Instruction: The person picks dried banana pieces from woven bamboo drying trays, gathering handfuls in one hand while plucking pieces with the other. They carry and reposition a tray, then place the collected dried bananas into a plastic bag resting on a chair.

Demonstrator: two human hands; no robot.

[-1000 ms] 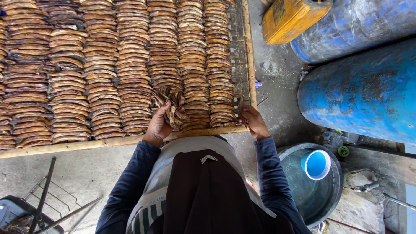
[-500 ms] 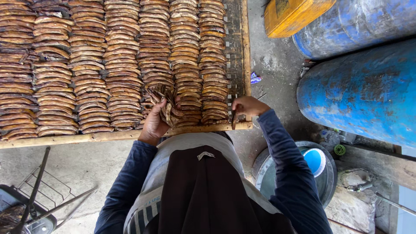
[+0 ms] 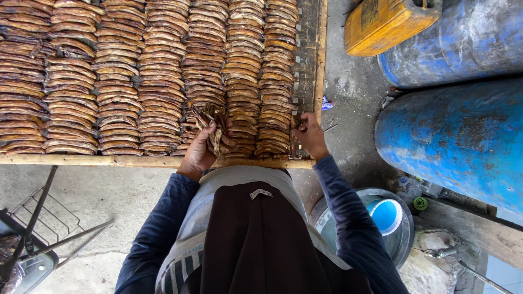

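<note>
A wooden-framed mesh drying rack (image 3: 318,60) carries several rows of flat brown dried slices (image 3: 117,81). My left hand (image 3: 199,152) is at the rack's near edge, closed on a bunch of the brown slices (image 3: 213,126) held upright. My right hand (image 3: 310,133) reaches to the rack's near right corner, fingers pinching a slice at the end of the rightmost row (image 3: 278,125). Both arms wear dark blue sleeves.
Two big blue drums (image 3: 452,130) lie at the right, with a yellow canister (image 3: 381,22) above them. A round tub holding a blue scoop (image 3: 384,215) sits by my right elbow. A wire rack (image 3: 38,223) stands at lower left on the concrete floor.
The right hand has moved up from the rack's edge onto the near right corner of the mesh. The left hand keeps its bunch of slices, nearly unmoved.
</note>
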